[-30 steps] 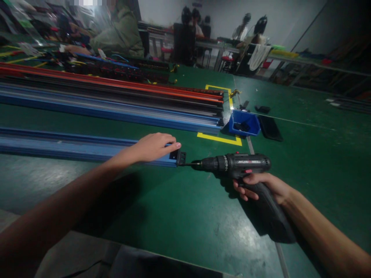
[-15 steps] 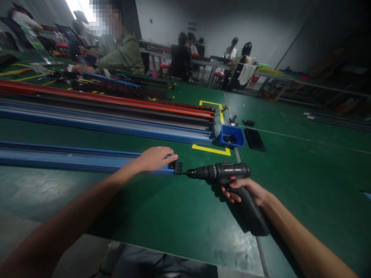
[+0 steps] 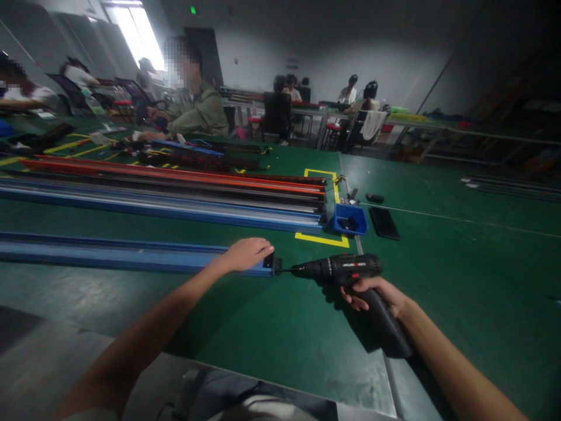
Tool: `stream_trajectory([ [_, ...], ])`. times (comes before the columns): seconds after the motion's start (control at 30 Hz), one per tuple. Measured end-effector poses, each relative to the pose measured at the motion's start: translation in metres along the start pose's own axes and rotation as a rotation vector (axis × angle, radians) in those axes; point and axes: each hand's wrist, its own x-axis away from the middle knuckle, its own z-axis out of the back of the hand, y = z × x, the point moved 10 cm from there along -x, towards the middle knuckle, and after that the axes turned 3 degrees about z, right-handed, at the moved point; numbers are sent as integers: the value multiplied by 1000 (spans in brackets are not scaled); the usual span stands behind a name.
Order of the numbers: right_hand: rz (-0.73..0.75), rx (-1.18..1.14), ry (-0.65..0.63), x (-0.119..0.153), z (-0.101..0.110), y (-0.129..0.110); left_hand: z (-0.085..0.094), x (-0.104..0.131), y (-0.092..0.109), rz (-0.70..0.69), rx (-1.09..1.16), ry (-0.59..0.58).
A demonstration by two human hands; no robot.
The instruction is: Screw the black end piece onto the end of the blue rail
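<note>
A long blue metal profile [image 3: 131,257] lies across the table in front of me, with a small black end cap [image 3: 277,267] at its right end. My left hand [image 3: 246,255] is closed over the profile near that end, fingertips beside the cap. In my right hand [image 3: 380,290] is a black cordless drill [image 3: 356,268], gripped by its handle with the chuck facing left. Its thin bit reaches to the end cap, at or just short of contact; the exact tip is hard to make out.
Behind lie several blue, black and orange profiles [image 3: 210,207]. A blue bin [image 3: 350,221] with dark parts stands at their right end, beside a black phone-like slab [image 3: 384,223]. Yellow tape [image 3: 322,240] marks the green table [image 3: 272,333]. A person in a green jacket [image 3: 204,111] sits across.
The view has tilted up a little, so the table appears lower. The drill bit points at a slightly higher spot on the end cap. My left hand keeps its hold on the profile.
</note>
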Motion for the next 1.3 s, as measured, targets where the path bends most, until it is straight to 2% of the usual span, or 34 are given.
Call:
stream_trajectory([
  [0.13, 42, 28, 63, 10, 11, -18, 5, -1, -2, -4, 60, 54],
  [0.23, 136, 38, 131, 25, 20, -43, 20, 3, 1, -62, 71, 197],
  [0.3, 192, 12, 174, 38, 23, -59, 31, 8, 11, -120, -25, 287],
  [0.4, 340, 21, 279, 63, 28, -87, 35, 12, 39, -249, -301, 307],
  [0.5, 416, 31, 322, 81, 26, -97, 34, 9, 77, -378, -407, 317],
  [0.6, 458, 31, 339, 89, 23, -91, 16, -2, 116, -505, -434, 247],
  [0.67, 471, 11, 360, 93, 25, -81, -1, -11, 134, -551, -466, 187],
  [0.77, 478, -31, 359, 97, 25, -62, -21, -20, 145, -574, -490, 102],
  [0.87, 464, -73, 355, 100, 25, -47, -30, -21, 143, -574, -504, 60],
  [1.07, 482, -136, 326, 95, 14, -40, -34, -18, 140, -571, -497, 91],
  [1.17, 496, -174, 291, 86, 5, -41, -29, -15, 142, -560, -478, 119],
  [1.23, 486, -202, 270, 78, -1, -39, -19, -11, 143, -531, -368, 115],
  [1.3, 471, -208, 260, 72, -6, -39, -3, -2, 141, -488, -125, 92],
])
